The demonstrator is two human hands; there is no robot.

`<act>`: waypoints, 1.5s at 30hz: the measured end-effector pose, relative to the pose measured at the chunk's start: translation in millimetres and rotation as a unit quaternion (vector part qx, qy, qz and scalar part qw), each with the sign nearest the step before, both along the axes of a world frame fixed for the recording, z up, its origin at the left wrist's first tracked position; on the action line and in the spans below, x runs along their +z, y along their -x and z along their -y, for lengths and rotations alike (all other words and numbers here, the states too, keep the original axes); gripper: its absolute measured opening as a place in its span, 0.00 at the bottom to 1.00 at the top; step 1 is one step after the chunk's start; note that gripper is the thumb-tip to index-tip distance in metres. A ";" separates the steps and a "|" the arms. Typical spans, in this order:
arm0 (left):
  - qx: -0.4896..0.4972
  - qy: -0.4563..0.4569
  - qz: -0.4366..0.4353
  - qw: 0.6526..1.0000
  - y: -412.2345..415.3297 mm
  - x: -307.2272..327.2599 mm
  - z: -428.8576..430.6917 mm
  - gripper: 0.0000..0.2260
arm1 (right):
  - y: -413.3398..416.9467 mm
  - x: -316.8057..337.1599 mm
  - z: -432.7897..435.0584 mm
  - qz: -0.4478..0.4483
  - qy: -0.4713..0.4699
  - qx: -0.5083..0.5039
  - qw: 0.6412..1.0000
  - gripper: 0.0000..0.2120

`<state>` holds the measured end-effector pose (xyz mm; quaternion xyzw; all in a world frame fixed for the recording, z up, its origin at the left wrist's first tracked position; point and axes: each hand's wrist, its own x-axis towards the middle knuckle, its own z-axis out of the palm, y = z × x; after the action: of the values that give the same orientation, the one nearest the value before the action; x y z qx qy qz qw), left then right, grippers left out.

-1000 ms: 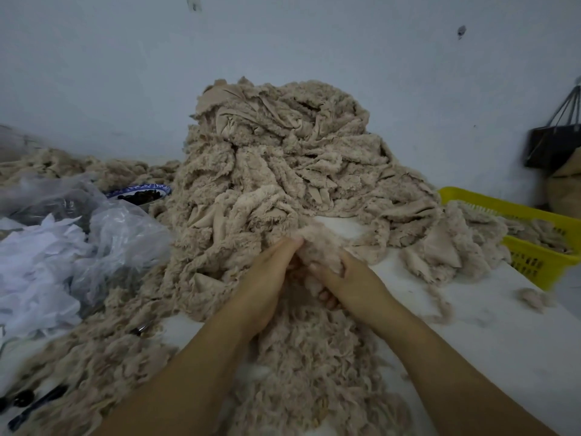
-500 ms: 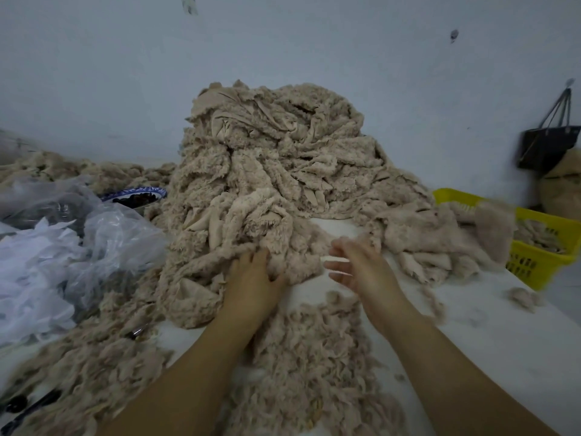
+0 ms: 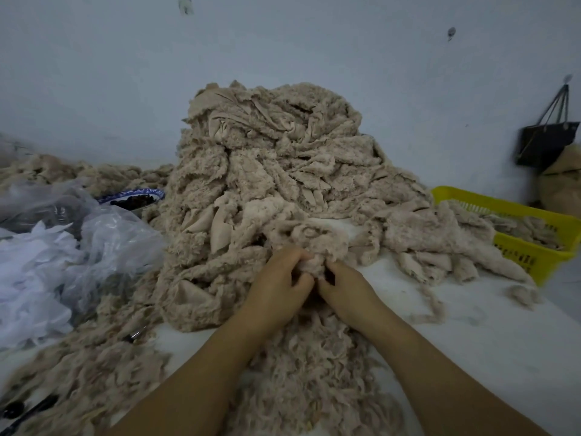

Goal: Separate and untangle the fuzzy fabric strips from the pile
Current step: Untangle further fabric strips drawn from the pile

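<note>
Pale wall (image 3: 283, 42) at the back, white table (image 3: 487, 357) under everything, and the big tan pile (image 3: 276, 171) of fuzzy strips sits mid-table, so we'll place stuff relative to that.

At the pile's near foot we've got both hands on one strip (image 3: 314, 262). Left hand (image 3: 279, 287) has fingers curled round the clump, and right hand (image 3: 345, 287) grips it from the other side, knuckles nearly touching. So both are closed on fabric, neither's open. The strip looks joined to the pile's bottom edge afaict, and we can't see where its far end runs.

Nearer to us than the pile is a spread of loose fluff (image 3: 314, 372). To the pile's right there's a yellow basket (image 3: 503, 206) w/ some pieces in it. To its left are a plastic bag (image 3: 110, 247) and a blue-rimmed bowl (image 3: 132, 194).

What could go wrong imo:
- The pile is tall and we're tugging at its base, so a hard pull prob drags the front face down onto the fluff and re-tangles it.
- Our hands are so close together that pulling apart may just rip fibres off instead of freeing the strip.
- If the far end is knotted deeper in, a yank only tightens it.
</note>
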<state>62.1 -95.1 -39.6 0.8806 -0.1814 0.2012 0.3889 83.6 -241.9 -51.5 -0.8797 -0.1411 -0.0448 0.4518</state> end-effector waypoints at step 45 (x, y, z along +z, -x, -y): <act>0.189 0.459 -0.126 0.859 -18.1 6.2 -44.7 0.23 | 0.3 25.8 15.0 -0.062 -0.486 -0.091 0.867 0.21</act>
<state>80.2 -50.4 -33.4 0.6377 0.1522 0.2189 0.7226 83.3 -256.9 -25.7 -0.5591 0.0074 -0.0934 0.8238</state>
